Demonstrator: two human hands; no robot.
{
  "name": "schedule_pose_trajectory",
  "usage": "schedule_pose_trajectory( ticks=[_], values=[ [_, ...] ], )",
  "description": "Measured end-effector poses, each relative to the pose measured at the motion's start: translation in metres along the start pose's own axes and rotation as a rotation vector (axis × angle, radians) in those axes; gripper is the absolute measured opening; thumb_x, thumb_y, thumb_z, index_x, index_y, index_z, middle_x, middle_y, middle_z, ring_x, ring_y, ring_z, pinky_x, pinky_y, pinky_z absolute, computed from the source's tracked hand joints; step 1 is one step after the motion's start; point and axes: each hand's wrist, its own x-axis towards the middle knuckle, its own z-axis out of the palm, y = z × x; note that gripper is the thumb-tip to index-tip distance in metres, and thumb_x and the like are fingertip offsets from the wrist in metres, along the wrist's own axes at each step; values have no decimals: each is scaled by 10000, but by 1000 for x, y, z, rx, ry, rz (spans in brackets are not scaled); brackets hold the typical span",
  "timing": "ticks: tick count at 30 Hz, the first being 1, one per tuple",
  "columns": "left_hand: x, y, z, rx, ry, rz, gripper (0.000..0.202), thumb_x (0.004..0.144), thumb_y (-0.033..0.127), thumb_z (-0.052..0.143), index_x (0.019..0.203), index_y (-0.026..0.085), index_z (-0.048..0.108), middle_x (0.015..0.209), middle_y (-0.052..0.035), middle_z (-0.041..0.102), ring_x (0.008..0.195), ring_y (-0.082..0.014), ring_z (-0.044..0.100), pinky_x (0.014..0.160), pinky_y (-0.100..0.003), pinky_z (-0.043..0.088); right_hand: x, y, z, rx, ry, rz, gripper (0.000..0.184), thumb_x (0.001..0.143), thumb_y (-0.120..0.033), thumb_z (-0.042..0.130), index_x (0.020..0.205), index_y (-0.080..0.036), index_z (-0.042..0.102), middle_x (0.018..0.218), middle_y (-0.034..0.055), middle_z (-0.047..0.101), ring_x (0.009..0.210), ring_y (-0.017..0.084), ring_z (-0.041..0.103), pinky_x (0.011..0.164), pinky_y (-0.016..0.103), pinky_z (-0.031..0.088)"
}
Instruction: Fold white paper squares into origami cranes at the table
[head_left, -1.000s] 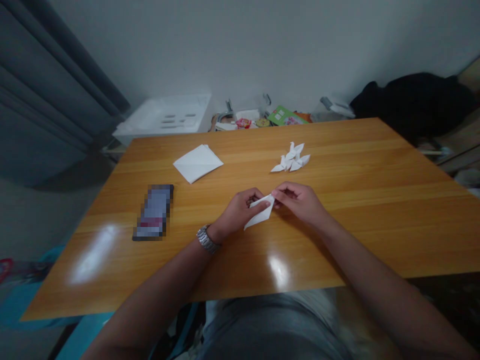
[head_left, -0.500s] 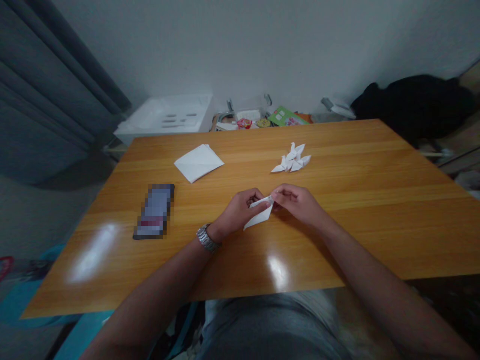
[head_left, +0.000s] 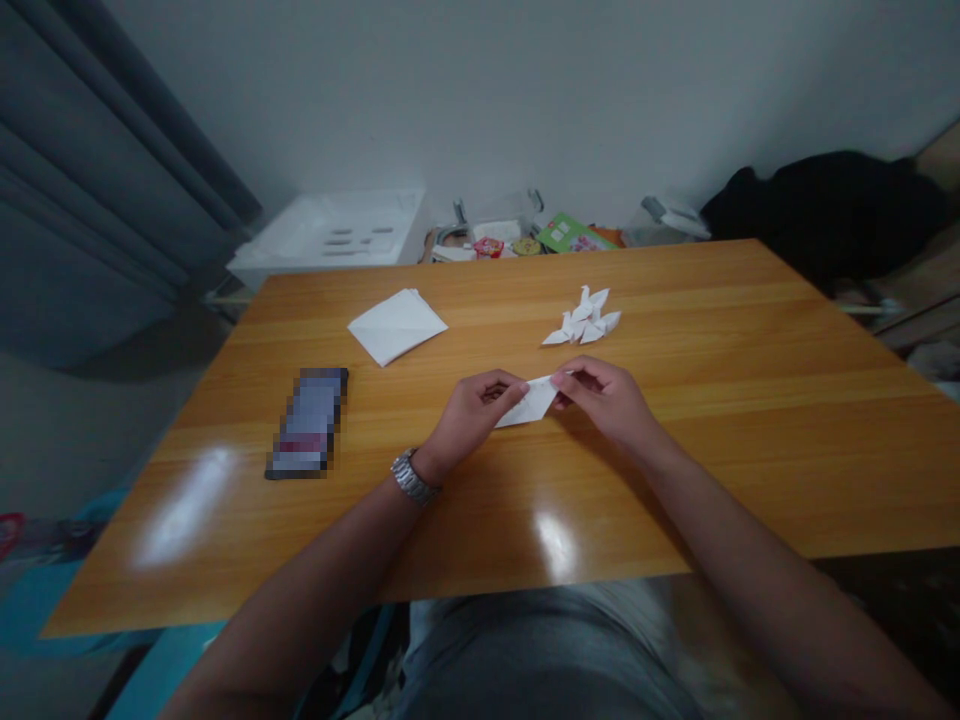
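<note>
1 folded paper [head_left: 531, 402]: white, held btwn L hand [head_left: 474, 412] & R hand [head_left: 609, 395], over table [head_left: 720, 400] ctr.
L hand: thumb on top, pinching paper's L part.
R hand: pinching paper's R corner — hands apart, paper spanning gap.
Paper birds [head_left: 582, 325]: white, clustered, nr R hand.
White sheets [head_left: 397, 328]: back L of table — well apart from birds.
Phone [head_left: 311, 420]: L side, scrn pixelated.
Watch [head_left: 413, 478]: silver, L wrist.

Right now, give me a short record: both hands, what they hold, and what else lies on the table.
Left hand: pinches folded paper, left end
Right hand: pinches the folded paper, right end
White paper: flat, left of the paper birds
Paper birds: clustered beyond the right hand
Phone: left of the left hand, screen pixelated
</note>
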Motion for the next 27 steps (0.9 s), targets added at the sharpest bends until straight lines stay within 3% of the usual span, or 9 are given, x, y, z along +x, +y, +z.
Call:
schedule_pose_trajectory(
  ticks=[9,14,27],
  values=[
    [1,-1,-1,46,25,35,329,907,452,678,860,130,721,803,-45,716,708,-130,613,634,-223,462,-1,6,1,27,-90,50,353,839,-554,733,877,-210,662,813,31,705,720,183,674,696,312,555],
    [-1,-2,0,147,-49,91,278,930,403,662,874,139,730,829,-46,735,737,-129,637,648,-212,468,-4,6,0,-134,-148,-16,288,879,-485,708,867,-197,700,835,32,721,771,182,663,711,289,520],
    [0,-3,0,146,-82,94,308,954,429,635,898,136,713,850,-47,726,767,-133,645,672,-211,486,-4,7,1,-281,-115,-64,245,900,-430,681,858,-192,722,812,31,729,746,179,652,687,285,474]
  ],
)
